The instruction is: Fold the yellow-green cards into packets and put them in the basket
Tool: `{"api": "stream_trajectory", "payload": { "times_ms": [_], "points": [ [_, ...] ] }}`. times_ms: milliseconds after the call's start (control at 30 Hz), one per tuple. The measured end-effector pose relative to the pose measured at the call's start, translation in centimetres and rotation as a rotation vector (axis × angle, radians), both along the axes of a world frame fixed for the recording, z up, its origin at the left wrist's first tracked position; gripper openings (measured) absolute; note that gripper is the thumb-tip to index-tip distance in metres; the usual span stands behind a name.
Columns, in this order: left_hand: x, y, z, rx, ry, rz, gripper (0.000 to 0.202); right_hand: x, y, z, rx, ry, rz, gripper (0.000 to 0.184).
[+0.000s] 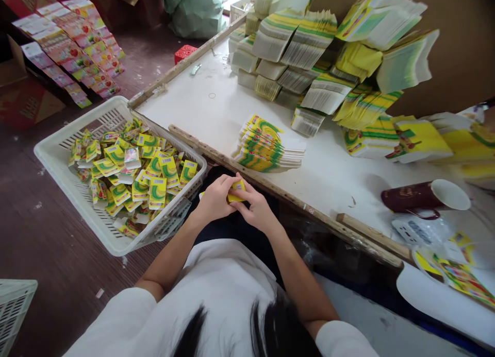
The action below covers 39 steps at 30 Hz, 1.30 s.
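Between both hands, just in front of the table edge, is a small yellow carton (236, 191). My left hand (217, 198) has its fingers closed around one side of the carton, and my right hand (254, 203) pinches the other side. The fingers cover much of it. On the table just beyond lies a fanned stack of flat yellow-and-green cartons (261, 146). To the left of my hands stands a white plastic basket (116, 248) heaped with small folded cartons (158, 191) of the same colours.
Tall bundles of flat cartons (297, 43) are piled at the back of the white table (185, 102). A dark mug (410, 198) lies on its side at the right. Wooden strips (228, 164) edge the table. Printed sheets (77, 50) and a red stool (184, 53) stand beyond the basket.
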<state>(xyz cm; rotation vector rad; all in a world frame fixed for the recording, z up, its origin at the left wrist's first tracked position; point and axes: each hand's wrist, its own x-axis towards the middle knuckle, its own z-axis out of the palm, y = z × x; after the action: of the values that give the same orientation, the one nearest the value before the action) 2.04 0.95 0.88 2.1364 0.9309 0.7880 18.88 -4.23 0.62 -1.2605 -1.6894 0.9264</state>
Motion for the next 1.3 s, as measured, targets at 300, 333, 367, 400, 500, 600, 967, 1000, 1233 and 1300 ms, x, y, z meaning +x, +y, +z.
{"api": "stream_trajectory", "payload": {
  "times_ms": [300, 333, 367, 400, 500, 600, 967, 1000, 1233, 1300],
  "points": [
    [-0.3, -0.4, -1.1, -0.026, -0.005, -0.045, 0.075, 1.9, 0.7, 0.8, -0.094, 0.054, 0.233, 0.02],
    [-0.2, -0.4, -1.2, -0.013, -0.003, -0.047, 0.076, 1.7, 0.6, 0.7, -0.092, 0.051, 0.184, 0.02],
    [-0.2, -0.3, -1.2, 0.003, 0.0, -0.048, 0.076, 1.3, 0.5, 0.6, -0.09, 0.048, 0.131, 0.021],
    [-0.2, -0.3, -1.3, 0.019, 0.003, -0.049, 0.077, 0.8, 0.3, 0.5, -0.087, 0.051, 0.078, 0.021],
    [-0.3, -0.4, -1.4, 0.047, -0.011, -0.048, 0.076, -0.3, -0.2, 0.1, -0.069, 0.082, -0.019, 0.02],
    [-0.6, -0.4, -1.4, 0.062, 0.006, 0.003, 0.077, -0.4, -0.2, 0.1, -0.03, 0.112, -0.058, 0.02],
    [-2.0, 0.3, 0.4, 0.174, 0.233, 0.058, 0.049, 2.0, -0.4, 1.1, 0.078, -0.035, 0.045, 0.03],
    [-1.8, 0.3, 0.6, 0.182, 0.245, 0.064, 0.048, 1.9, -0.4, 1.1, 0.087, -0.035, 0.024, 0.029],
    [-0.9, 0.0, 0.8, 0.191, 0.251, 0.133, 0.048, 1.0, 0.0, 0.3, 0.057, 0.133, -0.023, 0.049],
    [-0.6, -0.3, 0.6, 0.157, 0.219, 0.13, 0.048, 0.8, 0.1, 0.1, 0.023, 0.222, -0.005, 0.067]
  ]
}}
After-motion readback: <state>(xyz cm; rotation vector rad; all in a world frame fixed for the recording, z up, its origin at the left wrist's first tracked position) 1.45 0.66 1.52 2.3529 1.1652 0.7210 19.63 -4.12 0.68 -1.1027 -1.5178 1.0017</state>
